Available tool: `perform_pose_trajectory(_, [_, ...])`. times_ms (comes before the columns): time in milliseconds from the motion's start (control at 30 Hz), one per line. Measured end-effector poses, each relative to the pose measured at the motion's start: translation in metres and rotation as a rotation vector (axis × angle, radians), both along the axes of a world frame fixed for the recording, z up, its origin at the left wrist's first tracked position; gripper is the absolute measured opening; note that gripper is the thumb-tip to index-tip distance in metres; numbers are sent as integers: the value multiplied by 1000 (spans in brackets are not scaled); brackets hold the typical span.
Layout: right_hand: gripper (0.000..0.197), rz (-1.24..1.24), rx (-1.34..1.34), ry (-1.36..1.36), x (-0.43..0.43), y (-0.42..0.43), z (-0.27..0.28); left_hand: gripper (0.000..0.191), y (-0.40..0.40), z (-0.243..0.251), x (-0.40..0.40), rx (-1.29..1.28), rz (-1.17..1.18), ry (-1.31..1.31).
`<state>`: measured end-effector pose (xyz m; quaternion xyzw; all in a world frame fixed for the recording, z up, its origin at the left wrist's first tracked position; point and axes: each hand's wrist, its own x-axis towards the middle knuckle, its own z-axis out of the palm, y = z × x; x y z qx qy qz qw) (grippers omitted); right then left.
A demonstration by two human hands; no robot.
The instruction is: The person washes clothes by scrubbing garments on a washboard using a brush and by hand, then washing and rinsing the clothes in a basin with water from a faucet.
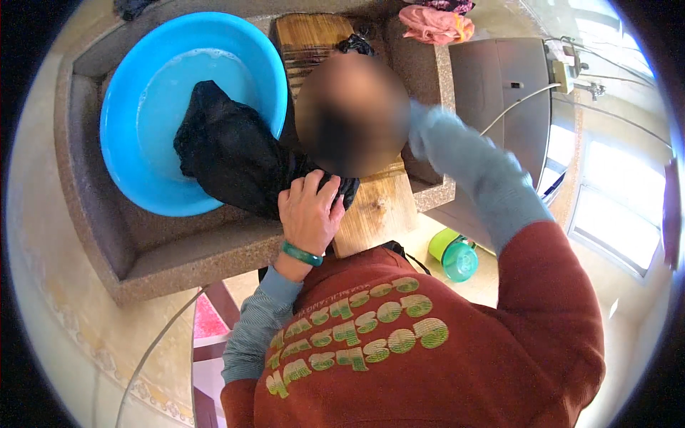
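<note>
My left hand [310, 211], with a green bangle at the wrist, grips one end of a wet black cloth [235, 150] on the wooden washboard [377, 208]. From there the cloth trails over the rim of a blue plastic basin [257, 48] and down into its cloudy, soapy water [166, 117]. A round blur covers the middle of the washboard and the place where my right sleeve [471, 160] ends. My right hand is under that blur, so its fingers and anything in them are hidden. A bit of black material [356, 45] shows beyond the blur.
Basin and washboard rest in a speckled stone sink [192, 262] with raised walls. Pink cloth [436, 24] lies on its far right corner. To the right stands a grey appliance [492, 80] with a white cable [516, 104]. A green container [452, 254] is lower down.
</note>
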<state>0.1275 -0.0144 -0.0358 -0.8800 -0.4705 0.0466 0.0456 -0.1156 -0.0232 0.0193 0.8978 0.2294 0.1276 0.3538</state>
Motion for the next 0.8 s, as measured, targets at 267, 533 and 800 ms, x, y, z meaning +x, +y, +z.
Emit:
perform_pose_trajectory(267, [39,-187,-34,-242,71,12,-39,33,-1,7,7,-58,-34,-25])
perform_pose_trajectory(533, [52,164,118,131,-25,-21,18,33,2,-6,-1,-35,-11,-7])
perform_pose_trajectory(800, [50,-226,-5,-193,82,32,-29,36,0,8,9,-38,-32,-8])
